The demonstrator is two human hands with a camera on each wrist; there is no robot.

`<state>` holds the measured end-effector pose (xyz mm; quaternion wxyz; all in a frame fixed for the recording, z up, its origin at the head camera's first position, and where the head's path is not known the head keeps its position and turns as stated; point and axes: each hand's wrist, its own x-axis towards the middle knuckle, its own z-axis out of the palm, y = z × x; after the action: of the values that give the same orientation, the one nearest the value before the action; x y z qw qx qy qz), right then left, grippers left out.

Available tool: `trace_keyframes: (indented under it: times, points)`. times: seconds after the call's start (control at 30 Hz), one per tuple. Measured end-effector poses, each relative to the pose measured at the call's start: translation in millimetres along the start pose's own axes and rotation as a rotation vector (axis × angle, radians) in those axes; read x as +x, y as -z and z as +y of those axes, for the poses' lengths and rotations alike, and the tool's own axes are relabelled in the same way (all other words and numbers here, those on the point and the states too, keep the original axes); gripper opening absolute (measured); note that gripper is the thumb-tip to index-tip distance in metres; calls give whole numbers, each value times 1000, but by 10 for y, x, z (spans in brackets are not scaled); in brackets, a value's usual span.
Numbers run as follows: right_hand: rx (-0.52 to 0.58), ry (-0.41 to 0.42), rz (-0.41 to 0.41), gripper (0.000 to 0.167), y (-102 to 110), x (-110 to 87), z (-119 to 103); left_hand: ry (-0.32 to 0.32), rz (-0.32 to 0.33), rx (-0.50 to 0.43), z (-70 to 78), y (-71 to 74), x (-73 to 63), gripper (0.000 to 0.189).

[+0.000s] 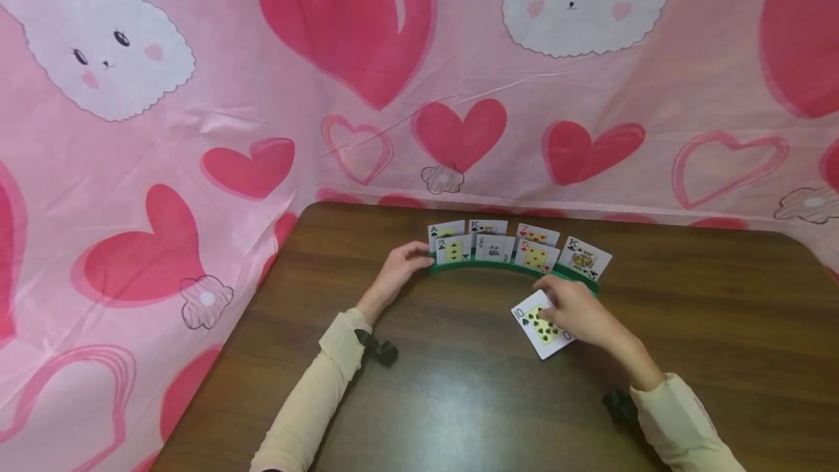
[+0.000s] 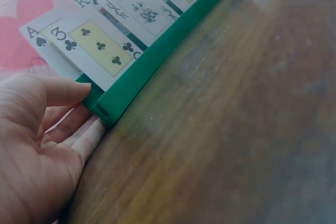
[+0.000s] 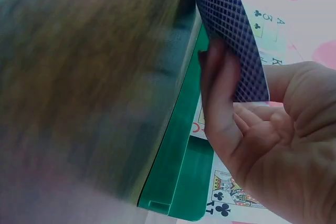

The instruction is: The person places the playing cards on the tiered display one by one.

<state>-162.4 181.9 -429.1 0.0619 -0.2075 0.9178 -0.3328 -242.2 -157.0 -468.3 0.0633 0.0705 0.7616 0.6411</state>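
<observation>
A curved green card holder [image 1: 488, 264] stands on the table with playing cards upright in two rows. Its front row has a three of clubs [image 2: 97, 48], a joker [image 1: 494, 248] and a five of diamonds [image 1: 536, 256]. Behind them are an ace [image 1: 446, 227], a king [image 1: 488, 225], a red seven [image 1: 539, 233] and, at the right end, a king of clubs [image 1: 582, 259]. My left hand [image 1: 400, 272] grips the holder's left end between thumb and fingers. In front of the right part, my right hand [image 1: 580, 312] pinches a ten of spades [image 1: 542, 344], face up and tilted.
Brown wooden table [image 1: 419, 399] spreads out in front of the holder. A pink cloth with hearts and rabbits [image 1: 393, 79] hangs behind and to the left. Dark wrist devices sit at the left cuff [image 1: 382, 349] and the right cuff [image 1: 618, 406].
</observation>
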Motion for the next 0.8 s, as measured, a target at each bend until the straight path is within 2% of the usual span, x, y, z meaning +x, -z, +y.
trace_keyframes:
  times: [0.17,0.27,0.4,0.43,0.63,0.67,0.8]
  points:
    - [-23,9,47,13,27,8,-21,1,4,-21,0,-9,6,26]
    - [-22,12,63,8,36,8,-23,5,2,-18,1,-9,13,26]
    - [-1,-6,90,9,33,16,-15,3,-1,-10,-1,-5,18,27]
    - [11,-15,96,10,32,18,-11,6,-1,-6,42,-9,-5,27]
    - [76,-83,103,12,49,24,7,0,3,-2,33,-13,-5,27]
    - [80,-91,104,12,52,25,6,-4,3,-6,-10,-8,15,27]
    - [101,-100,109,13,57,25,2,-5,3,-8,-3,-7,11,26]
